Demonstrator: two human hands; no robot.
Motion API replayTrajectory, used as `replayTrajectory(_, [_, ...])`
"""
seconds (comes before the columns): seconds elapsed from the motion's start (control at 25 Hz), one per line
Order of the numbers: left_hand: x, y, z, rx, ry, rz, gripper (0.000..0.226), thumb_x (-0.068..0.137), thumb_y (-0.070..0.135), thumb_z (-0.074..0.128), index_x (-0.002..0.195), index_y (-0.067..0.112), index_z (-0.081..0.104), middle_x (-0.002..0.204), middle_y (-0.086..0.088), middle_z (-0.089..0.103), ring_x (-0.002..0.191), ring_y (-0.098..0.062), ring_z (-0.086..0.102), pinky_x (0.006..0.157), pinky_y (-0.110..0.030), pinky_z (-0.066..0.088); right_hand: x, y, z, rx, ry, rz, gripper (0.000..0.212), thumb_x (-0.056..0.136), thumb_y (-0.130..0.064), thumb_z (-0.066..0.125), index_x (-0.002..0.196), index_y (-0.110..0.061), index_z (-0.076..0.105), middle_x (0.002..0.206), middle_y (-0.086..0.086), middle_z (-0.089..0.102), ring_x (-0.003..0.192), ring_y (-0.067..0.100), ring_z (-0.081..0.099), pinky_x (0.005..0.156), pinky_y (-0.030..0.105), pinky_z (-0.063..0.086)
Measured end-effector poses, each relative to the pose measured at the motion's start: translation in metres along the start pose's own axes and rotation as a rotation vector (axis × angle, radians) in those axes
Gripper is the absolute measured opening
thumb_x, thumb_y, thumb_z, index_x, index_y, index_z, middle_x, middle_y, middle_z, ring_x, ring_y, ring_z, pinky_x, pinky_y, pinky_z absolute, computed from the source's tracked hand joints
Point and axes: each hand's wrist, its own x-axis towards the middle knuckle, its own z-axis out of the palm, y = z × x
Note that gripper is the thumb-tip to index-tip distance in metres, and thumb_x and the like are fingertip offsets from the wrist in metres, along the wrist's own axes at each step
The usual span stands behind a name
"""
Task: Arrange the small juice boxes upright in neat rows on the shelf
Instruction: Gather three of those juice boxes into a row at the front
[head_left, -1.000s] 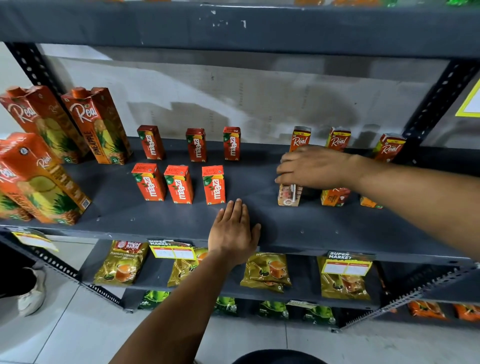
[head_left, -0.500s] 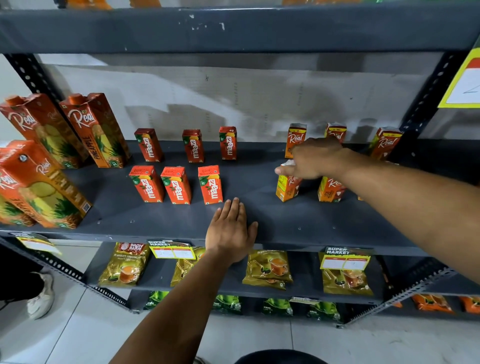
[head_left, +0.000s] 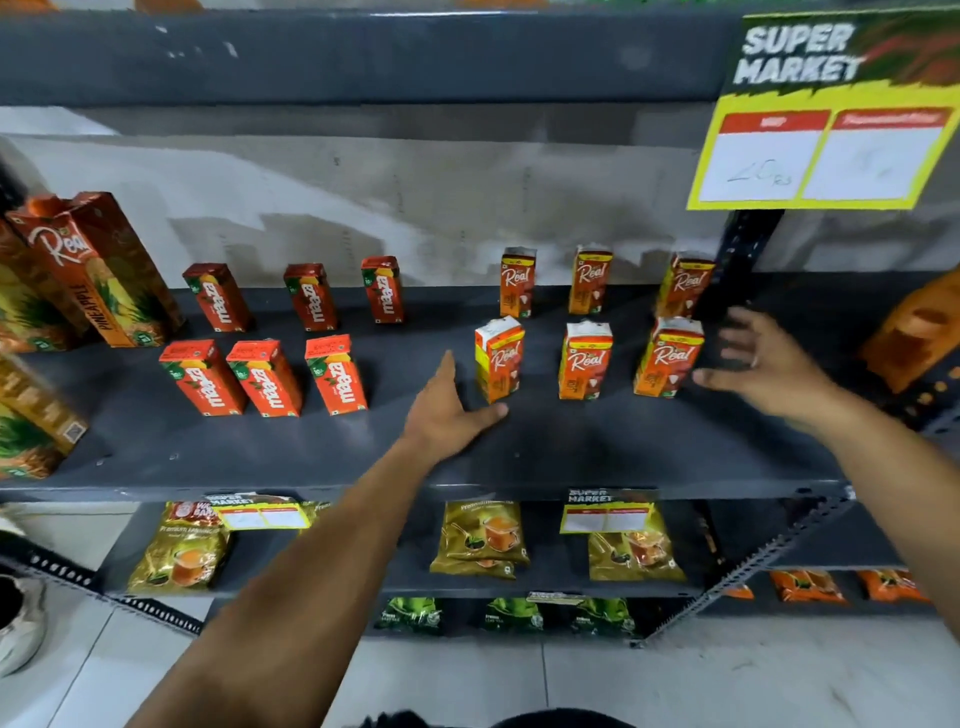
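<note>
On the dark grey shelf (head_left: 571, 447) small juice boxes stand upright in two rows. Several red Maaza boxes (head_left: 335, 375) fill the left half. Orange Real boxes fill the right half: three at the back (head_left: 517, 282) and three in front. The front-left Real box (head_left: 497, 358) stands slightly turned. My left hand (head_left: 449, 410) lies on the shelf just left of it, fingers apart, thumb near its base, holding nothing. My right hand (head_left: 763, 364) hovers open just right of the front-right Real box (head_left: 669, 357), not gripping it.
Large Real pineapple cartons (head_left: 98, 270) stand at the shelf's left end. A yellow price sign (head_left: 826, 119) hangs from the shelf above at right. An upright post (head_left: 737, 265) rises behind the right boxes. Tea packets (head_left: 480, 535) lie on the lower shelves.
My right hand let go of the front-left Real box, now upright, and moved right past the front-right box. My left hand slid forward and right toward that box. The view shifted up.
</note>
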Motion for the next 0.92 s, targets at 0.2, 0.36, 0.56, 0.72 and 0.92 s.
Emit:
replayTrajectory(0.2, [0.040, 0.011, 0.009, -0.067, -0.019, 0.008, 0.054, 0.074, 0.022, 0.081, 0.122, 0.012, 0.056, 0.118, -0.006, 0.066, 0.106, -0.019, 0.061, 0.092, -0.032, 0.045, 0.014, 0.010, 0.027, 0.047, -0.165, -0.013, 0.076, 0.073, 0.002, 0.077, 0.137, -0.014, 0.040, 0.123, 0.006, 0.060, 0.113, 0.020, 0.057, 0.101, 0.039, 0.042])
replayTrajectory(0.36, [0.056, 0.018, 0.011, -0.082, -0.209, 0.042, 0.055, 0.078, 0.012, 0.077, 0.127, 0.009, 0.052, 0.123, -0.011, 0.064, 0.110, -0.020, 0.060, 0.102, -0.037, 0.045, 0.025, 0.009, 0.039, -0.093, -0.217, -0.019, 0.051, 0.074, -0.006, 0.078, 0.119, -0.013, 0.057, 0.105, 0.002, 0.065, 0.094, 0.013, 0.062, 0.091, 0.032, 0.045])
replayTrajectory(0.56, [0.068, 0.030, 0.026, -0.162, -0.336, 0.095, 0.054, 0.080, 0.000, 0.073, 0.129, 0.006, 0.050, 0.113, -0.003, 0.061, 0.102, -0.012, 0.058, 0.078, -0.008, 0.048, 0.035, 0.005, 0.061, -0.133, -0.331, -0.094, 0.057, 0.076, -0.010, 0.078, 0.127, -0.015, 0.055, 0.114, 0.001, 0.066, 0.107, 0.014, 0.060, 0.097, 0.032, 0.043])
replayTrajectory(0.72, [0.073, 0.029, 0.036, -0.237, -0.341, 0.059, 0.064, 0.067, 0.003, 0.084, 0.124, 0.010, 0.056, 0.117, -0.004, 0.066, 0.101, -0.010, 0.063, 0.085, -0.017, 0.052, 0.045, 0.004, 0.075, -0.105, -0.352, -0.083, 0.064, 0.074, -0.004, 0.078, 0.130, -0.020, 0.049, 0.112, -0.006, 0.062, 0.107, 0.010, 0.057, 0.084, 0.008, 0.043])
replayTrajectory(0.92, [0.078, 0.015, 0.054, -0.149, -0.207, 0.047, 0.088, 0.037, 0.059, 0.087, 0.116, 0.029, 0.062, 0.111, 0.008, 0.071, 0.102, -0.008, 0.066, 0.096, -0.042, 0.052, 0.045, 0.014, 0.087, -0.117, -0.284, -0.087, 0.076, 0.056, -0.024, 0.092, 0.121, -0.036, 0.055, 0.123, -0.004, 0.064, 0.112, 0.012, 0.060, 0.103, 0.036, 0.045])
